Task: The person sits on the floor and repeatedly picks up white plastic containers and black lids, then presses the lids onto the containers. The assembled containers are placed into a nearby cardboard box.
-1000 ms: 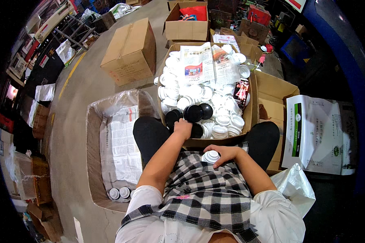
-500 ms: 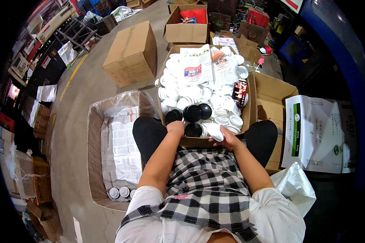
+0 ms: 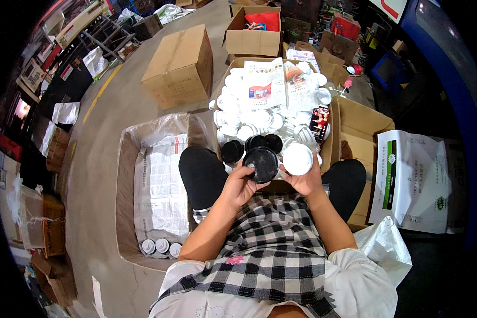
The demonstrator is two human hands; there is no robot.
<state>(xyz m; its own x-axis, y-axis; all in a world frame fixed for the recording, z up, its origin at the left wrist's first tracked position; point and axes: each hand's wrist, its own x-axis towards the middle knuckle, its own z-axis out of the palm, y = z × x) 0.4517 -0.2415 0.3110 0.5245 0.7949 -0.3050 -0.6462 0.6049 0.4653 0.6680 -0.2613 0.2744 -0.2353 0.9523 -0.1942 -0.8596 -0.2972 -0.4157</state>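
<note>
As hands [image 3: 239, 187] [image 3: 308, 183] converge, black lid [image 3: 261, 163] joins white lid [image 3: 298, 159].

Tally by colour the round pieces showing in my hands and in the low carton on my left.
Black: 1, the dark disc in the left hand
White: 4, a pale disc in the right hand plus three capped pieces in the carton
Total: 5

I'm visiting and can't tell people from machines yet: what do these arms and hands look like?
They are a person's. The left hand and right hand are bare, with no gloves or cables visible. The forearms are uncovered, below short white sleeves. Over the body is a black-and-white checked apron with a pink flower.
</note>
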